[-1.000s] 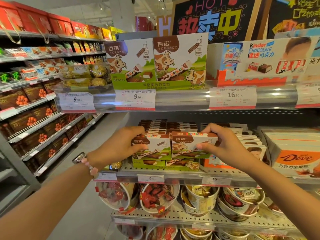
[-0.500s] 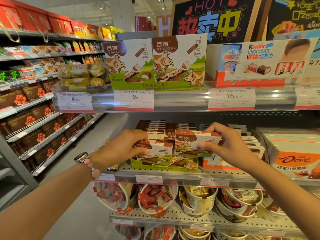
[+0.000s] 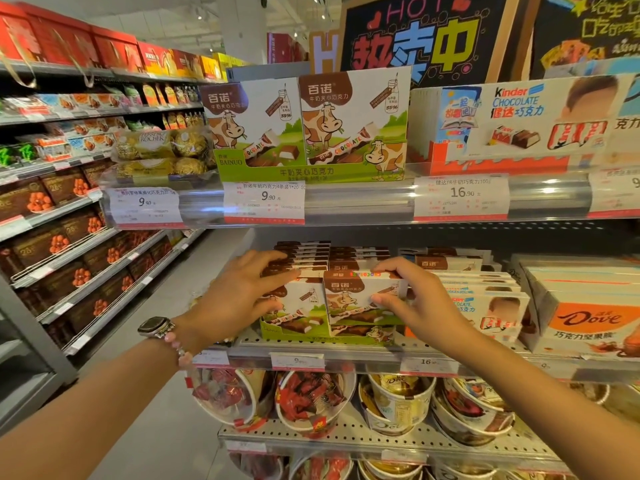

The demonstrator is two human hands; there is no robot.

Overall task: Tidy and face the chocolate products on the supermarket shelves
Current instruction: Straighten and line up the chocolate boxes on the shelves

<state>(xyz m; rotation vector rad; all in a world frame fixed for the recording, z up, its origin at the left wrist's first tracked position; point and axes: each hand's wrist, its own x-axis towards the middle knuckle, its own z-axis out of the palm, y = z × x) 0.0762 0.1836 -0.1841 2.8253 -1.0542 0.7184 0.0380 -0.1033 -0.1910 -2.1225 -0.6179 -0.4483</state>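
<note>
Left hand (image 3: 239, 292): fingers spread flat, pressed against the top and left face of the left cow-print chocolate box (image 3: 301, 306); no closed grip. Wristwatch (image 3: 156, 327) and bead bracelet (image 3: 178, 348) on the left wrist.

Right hand (image 3: 415, 306): pinching the right cow-print chocolate box (image 3: 353, 303), thumb on the front face, fingers over the top right corner.

Both boxes: upright, side by side, touching, seated in a green display tray (image 3: 311, 336) at the front edge of the middle shelf (image 3: 363, 353). Further identical boxes stacked in rows directly behind.

To the right: Kinder boxes (image 3: 485, 306), then a Dove box (image 3: 585, 323). Upper shelf: same cow-print display carton (image 3: 304, 133) above a 9.90 price tag (image 3: 265, 200). Lower shelf: paper tubs of wrapped sweets (image 3: 311, 400).
</note>
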